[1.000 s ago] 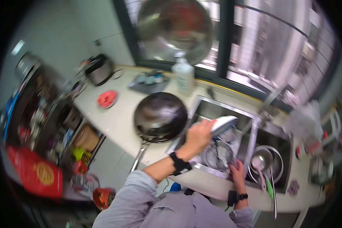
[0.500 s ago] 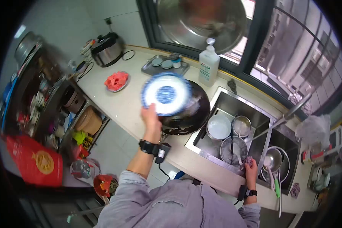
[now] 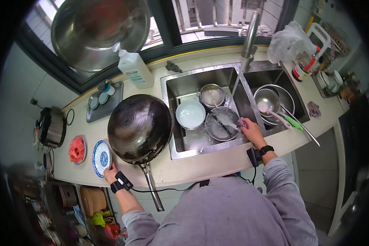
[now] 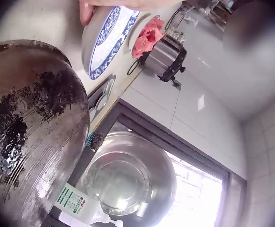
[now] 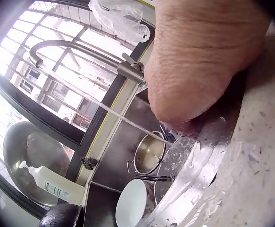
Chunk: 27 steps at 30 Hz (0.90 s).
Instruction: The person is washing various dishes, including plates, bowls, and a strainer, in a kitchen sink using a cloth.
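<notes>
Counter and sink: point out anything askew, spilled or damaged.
The wok sits upside down on the counter, its underside blackened in patches, perhaps only old scorching. Water runs from the tap, and the sink rim is wet, ordinary for washing up. Nothing looks broken.

We see daylight through the dark-framed window [image 3: 164,24], pale tiled walls [image 4: 154,101], a cream speckled tabletop [image 3: 184,169] and dark open shelves [image 3: 55,201].

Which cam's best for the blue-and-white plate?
Head view: it shows nearly the plate's full face, centre pattern and rim, with the left hand at its lower edge. Left wrist view: closer, but steeply angled and cut off at the top. Right wrist view: plate not visible.
</notes>
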Available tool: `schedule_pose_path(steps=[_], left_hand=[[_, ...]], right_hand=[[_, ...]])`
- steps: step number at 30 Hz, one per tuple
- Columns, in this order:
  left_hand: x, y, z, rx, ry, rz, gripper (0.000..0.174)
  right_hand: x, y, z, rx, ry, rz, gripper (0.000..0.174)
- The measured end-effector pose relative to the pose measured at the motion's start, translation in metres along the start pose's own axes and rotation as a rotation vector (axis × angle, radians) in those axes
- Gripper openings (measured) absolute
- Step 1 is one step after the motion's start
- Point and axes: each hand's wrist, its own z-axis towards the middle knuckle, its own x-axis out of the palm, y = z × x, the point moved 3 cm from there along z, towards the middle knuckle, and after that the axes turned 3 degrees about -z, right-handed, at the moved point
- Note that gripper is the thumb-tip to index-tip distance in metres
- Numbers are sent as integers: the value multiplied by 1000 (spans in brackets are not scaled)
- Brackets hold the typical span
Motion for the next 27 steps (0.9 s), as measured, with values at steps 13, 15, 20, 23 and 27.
schedule_pose_path(steps=[13, 15, 20, 23, 27], left_hand=[[36, -57, -44, -12, -79, -45, 31], [44, -88, -68, -109, -158, -181, 28], [85, -160, -122, 74, -139, -156, 26], [170, -205, -184, 130, -60, -456, 24], [313, -210, -267, -146, 578, -333, 23]], right_hand=[[-2, 7, -2, 37, -6, -27, 32], [-2, 5, -1, 25, -11, -16, 33], [-4, 6, -1, -4, -1, 19, 33], [0, -3, 1, -39, 3, 69, 32], [-1, -2, 1, -67, -7, 97, 34]])
